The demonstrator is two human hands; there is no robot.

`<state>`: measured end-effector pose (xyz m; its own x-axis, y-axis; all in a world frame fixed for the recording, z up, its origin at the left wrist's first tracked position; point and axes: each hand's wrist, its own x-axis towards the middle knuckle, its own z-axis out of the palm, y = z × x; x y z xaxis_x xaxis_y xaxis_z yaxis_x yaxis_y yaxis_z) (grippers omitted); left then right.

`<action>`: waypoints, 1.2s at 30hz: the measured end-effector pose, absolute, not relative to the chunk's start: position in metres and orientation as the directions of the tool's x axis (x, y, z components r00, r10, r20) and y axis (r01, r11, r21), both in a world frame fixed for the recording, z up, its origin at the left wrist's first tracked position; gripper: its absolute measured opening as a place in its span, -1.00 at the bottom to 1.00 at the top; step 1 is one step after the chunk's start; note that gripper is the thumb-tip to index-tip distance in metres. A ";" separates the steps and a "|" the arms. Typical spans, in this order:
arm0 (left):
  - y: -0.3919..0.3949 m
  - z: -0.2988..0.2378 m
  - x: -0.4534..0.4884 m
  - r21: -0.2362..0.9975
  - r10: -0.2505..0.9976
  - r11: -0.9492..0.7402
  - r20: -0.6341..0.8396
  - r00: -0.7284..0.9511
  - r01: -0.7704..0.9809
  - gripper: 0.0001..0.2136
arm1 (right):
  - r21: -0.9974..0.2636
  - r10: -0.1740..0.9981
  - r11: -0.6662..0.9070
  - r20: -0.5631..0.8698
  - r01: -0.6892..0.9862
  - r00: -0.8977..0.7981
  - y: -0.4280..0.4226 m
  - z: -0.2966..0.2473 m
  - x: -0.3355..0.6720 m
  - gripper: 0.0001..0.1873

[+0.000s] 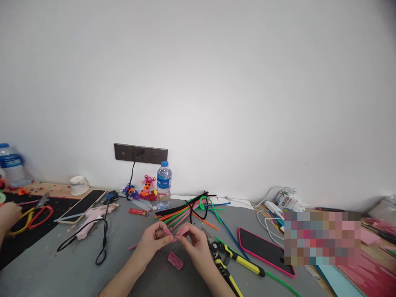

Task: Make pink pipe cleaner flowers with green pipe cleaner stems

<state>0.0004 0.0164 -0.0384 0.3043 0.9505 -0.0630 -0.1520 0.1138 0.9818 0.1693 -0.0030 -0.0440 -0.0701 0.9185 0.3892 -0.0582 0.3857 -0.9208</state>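
My left hand [157, 239] and my right hand [192, 243] meet above the grey mat, fingertips pinched together. Between them is a pink fuzzy strip [167, 230] that looks like a pipe cleaner; part of it is hidden by the fingers. A small pink fuzzy rectangular piece [175, 260] lies on the mat between my forearms. Just right of my right hand rest wire strippers [230, 255] with yellow and black handles. Behind my hands is a spread bundle of coloured pipe cleaners [182, 212], in black, orange, green and pink.
A water bottle [164, 185] stands near the wall by small fuzzy figures [146, 189]. Left are a pink glue gun [89, 220] with a black cord, a phone [82, 206], scissors [40, 216] and another person's hand [10, 216]. A pink-cased phone [266, 251] lies right.
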 end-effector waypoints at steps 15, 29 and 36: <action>0.019 -0.041 0.002 0.996 0.927 0.072 -0.045 0.371 -0.058 -0.64 | -0.920 0.905 0.375 0.390 -0.114 -0.170 -0.002 -0.044 0.170 -0.85; 0.020 -0.050 -0.001 0.991 0.882 0.052 -0.105 0.460 0.125 -0.67 | -0.950 0.905 0.212 0.280 -0.230 -0.321 0.001 -0.048 0.174 -0.86; 0.019 -0.055 0.000 0.992 0.866 0.084 -0.120 0.486 0.096 -0.64 | -0.956 0.905 0.126 0.220 -0.263 -0.365 0.000 -0.044 0.176 -0.85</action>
<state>-0.0005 0.0193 -0.0546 0.4856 0.8659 -0.1200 0.0956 0.0838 0.9919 0.1756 -0.0004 -0.0438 -0.3648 0.9048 0.2199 -0.2630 0.1264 -0.9565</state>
